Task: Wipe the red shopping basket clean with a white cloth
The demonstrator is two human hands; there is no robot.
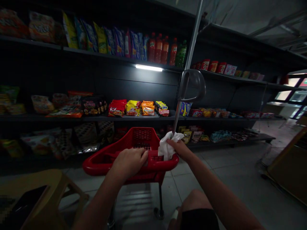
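A small red plastic shopping cart (94,167) stands in front of me, its basket pointing at the shelves. My left hand (130,161) is closed over the cart's near handle bar, fingers curled round it. At the cart's right corner my right hand (180,149) is closed on a crumpled white cloth (166,147). The cloth lies against the cart's rim and the foot of an upright metal pole (191,52). A grey loop-shaped piece (203,86) is fixed on the pole above. The fingertips of my right hand are partly hidden by the cloth.
Dark shelves (144,118) with snack packets and bottles (165,49) run across the front, under a lit tube (149,67). A yellowish stool (51,180) with a dark flat device (27,204) stands at left. A brown box-like unit (291,169) stands at right.
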